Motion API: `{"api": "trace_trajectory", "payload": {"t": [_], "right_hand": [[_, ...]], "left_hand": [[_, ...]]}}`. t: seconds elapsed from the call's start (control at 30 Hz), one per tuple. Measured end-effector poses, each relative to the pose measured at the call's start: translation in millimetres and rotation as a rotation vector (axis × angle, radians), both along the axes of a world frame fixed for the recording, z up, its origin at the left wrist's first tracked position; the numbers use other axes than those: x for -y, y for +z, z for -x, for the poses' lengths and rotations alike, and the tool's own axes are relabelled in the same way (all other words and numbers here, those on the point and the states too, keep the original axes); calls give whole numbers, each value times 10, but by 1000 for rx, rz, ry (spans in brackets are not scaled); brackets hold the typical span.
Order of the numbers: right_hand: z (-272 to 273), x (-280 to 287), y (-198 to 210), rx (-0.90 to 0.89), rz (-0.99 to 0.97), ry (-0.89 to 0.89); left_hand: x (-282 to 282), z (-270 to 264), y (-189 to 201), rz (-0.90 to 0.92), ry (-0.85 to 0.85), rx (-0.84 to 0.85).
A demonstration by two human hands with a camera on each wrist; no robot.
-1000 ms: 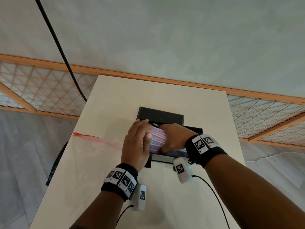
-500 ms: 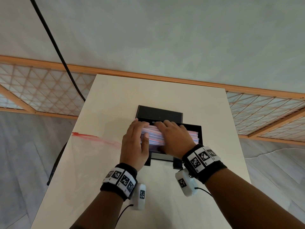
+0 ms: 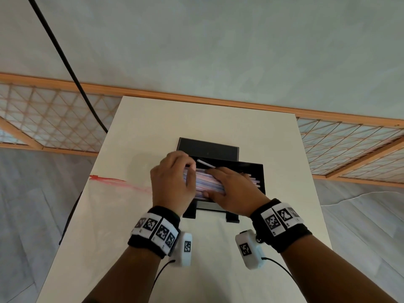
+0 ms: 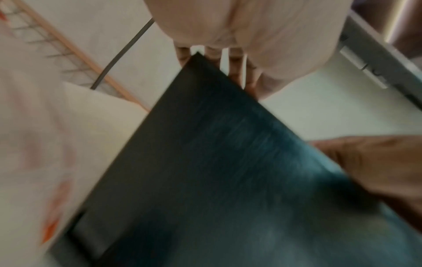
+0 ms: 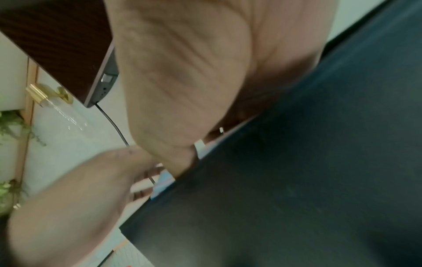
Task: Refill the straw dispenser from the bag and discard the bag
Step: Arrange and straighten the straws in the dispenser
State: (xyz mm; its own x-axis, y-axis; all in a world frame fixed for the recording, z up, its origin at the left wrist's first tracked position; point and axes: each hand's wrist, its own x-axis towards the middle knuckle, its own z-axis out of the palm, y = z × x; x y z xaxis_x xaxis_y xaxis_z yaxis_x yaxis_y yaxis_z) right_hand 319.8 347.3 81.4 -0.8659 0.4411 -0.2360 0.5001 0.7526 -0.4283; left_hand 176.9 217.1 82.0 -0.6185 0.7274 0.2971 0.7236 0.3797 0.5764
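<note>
The black straw dispenser point(image 3: 260, 176) stands mid-table with its lid point(image 3: 207, 148) swung open at the back. A bundle of pastel straws point(image 3: 202, 182) lies lengthwise in its bin. My left hand point(image 3: 181, 178) curls around the bundle's left end. Over the middle of the bundle lies my right hand point(image 3: 218, 182), fingers on top and thumb on the near side. One white straw point(image 3: 205, 164) lies loose behind the bundle. The clear bag point(image 3: 118, 204) with a red zip strip point(image 3: 113, 179) lies flat on the table to the left. The wrist views show the dispenser's dark wall point(image 4: 205, 162) point(image 5: 297, 180) close up and blurred.
The white table point(image 3: 218, 119) is narrow, with edges close on both sides of the dispenser. A black cable point(image 3: 72, 68) hangs at the far left. A wooden lattice screen point(image 3: 349, 145) runs behind the table.
My right hand has slid from the bundle's far side to lie over its top. The left hand has curled tighter on the left end. A loose white straw now shows at the back.
</note>
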Motion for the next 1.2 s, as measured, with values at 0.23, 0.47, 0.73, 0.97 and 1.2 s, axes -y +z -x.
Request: {"api": "trace_trajectory", "payload": {"t": [0.23,0.47,0.73,0.97,1.2], "right_hand": [[-42,47,-76,-60,-64,-20],[-76,95,-61,-91,-117,-68],[-97,114,-48,-156,-146,-117],[-287,70,117,-479,-151,-289],[-213,-99,416,-66,-10,-51]], "left_hand": [[-521,228,383,422,-209,-88],[-702,271,398,574,-253,-170],[-383,391,589,452,-140,-70],[89,486,582,252,6,131],[39,347,166,171,-102,236]]}}
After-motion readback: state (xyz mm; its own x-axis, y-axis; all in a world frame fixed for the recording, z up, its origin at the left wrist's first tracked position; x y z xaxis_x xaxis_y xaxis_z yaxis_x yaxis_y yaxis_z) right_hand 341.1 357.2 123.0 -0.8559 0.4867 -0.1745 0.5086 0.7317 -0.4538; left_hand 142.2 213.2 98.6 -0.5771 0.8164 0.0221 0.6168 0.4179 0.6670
